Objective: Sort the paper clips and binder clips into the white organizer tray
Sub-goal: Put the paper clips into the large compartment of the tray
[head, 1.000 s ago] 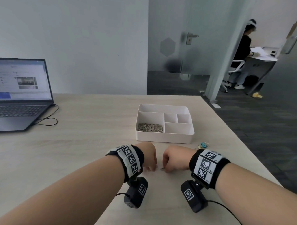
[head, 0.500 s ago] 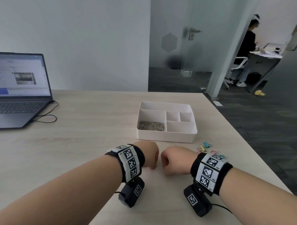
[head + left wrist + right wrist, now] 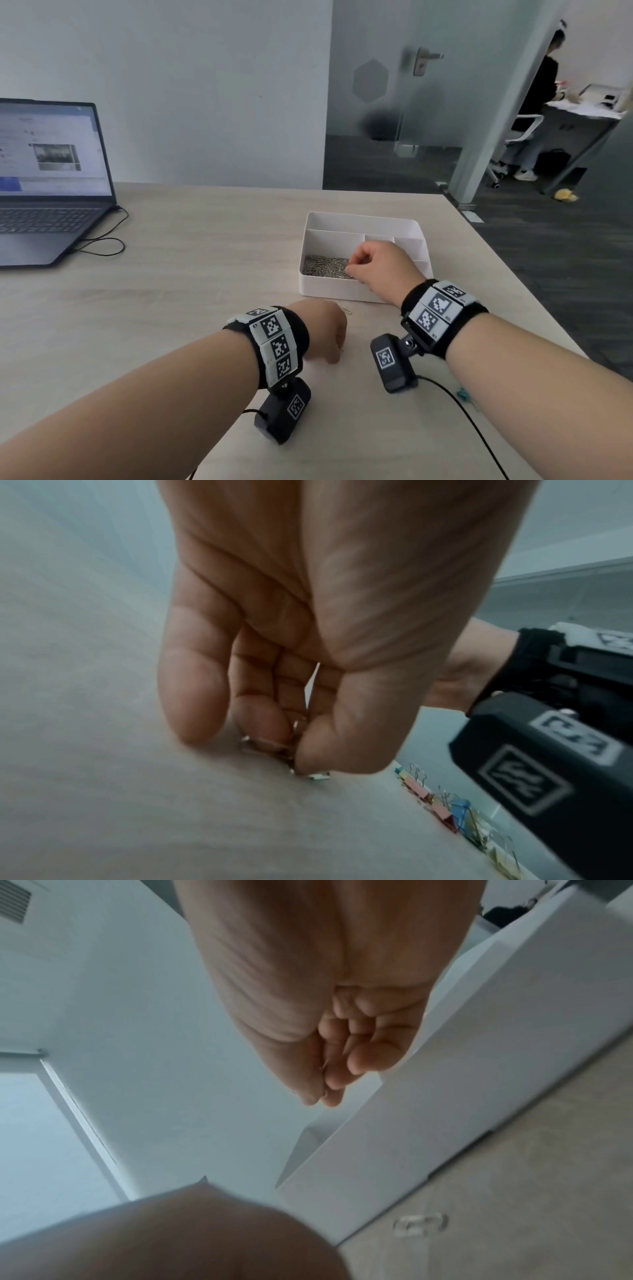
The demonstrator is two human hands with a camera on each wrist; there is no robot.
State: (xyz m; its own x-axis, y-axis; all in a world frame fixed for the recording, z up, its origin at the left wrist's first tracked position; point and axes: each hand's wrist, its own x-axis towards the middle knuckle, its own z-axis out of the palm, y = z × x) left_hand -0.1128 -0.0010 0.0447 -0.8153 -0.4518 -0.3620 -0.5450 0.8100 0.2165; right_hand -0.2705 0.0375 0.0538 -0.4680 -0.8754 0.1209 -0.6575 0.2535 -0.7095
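Paper-clip stage, mid-sort. I am holding my right hand (image 3: 380, 265) over the white organizer tray (image 3: 363, 219), thumb and fingertips pinched together above the front-left compartment, where the heap of paper clips (image 3: 325, 265) is lying. The right wrist view is showing a faint glint between thumb and forefinger; I am judging it a single clip about to be dropped, though the picture is too blurred to be certain.

My left hand (image 3: 322, 329) is resting low on the table (image 3: 171, 274), fingers curled down, thumb and fingertips nipping at a few loose paper clips (image 3: 291, 748) pressed against the wood. They are touching the surface, not yet lifted. One more stray clip (image 3: 346, 310) is lying just beyond that hand, near the tray's front wall.

The binder clips (image 3: 441, 804), coloured, are sitting in a cluster toward the table's right edge, well apart from the tray. None are in it; the smaller compartments on the right are showing only white.

Reading: paper clips nearly gathered, binder clips not begun.

Next move, as I judge it: parting the right fingers above the heap so the clip falls in with its fellows, then closing the left pinch firmly enough to raise flat wire off a smooth top, probably by sliding it under a nail first. Thin clips are tending to slip or tangle, so a slow lift is wanted.
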